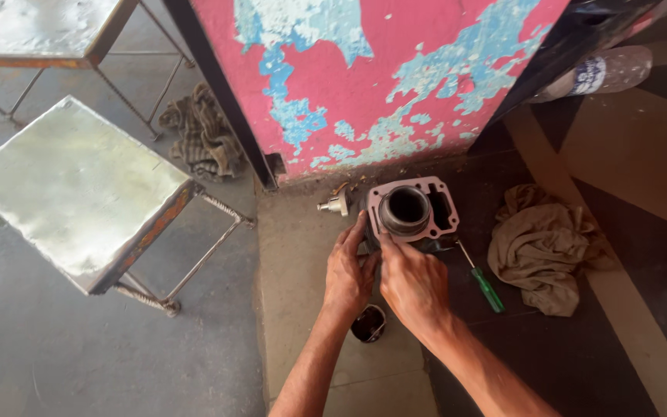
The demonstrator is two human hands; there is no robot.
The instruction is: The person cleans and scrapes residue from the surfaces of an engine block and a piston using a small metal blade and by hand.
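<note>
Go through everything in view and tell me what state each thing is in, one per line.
Engine cylinder: on the floor, bore facing up, empty.
Left hand: fingers on the cylinder's near edge.
Right hand: pressed against the cylinder's near side.
Green-handled screwdriver: lying flat, untouched.
Tan rag: crumpled on the floor.
Checked cloth: bunched by the wall.
Plastic bottle: lying on its side.

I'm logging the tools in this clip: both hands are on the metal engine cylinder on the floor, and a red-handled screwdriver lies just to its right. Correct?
Not quite: the head view shows the screwdriver has a green handle, not red. The rest holds: the left hand and right hand are on the engine cylinder, with the screwdriver to its right.
</note>
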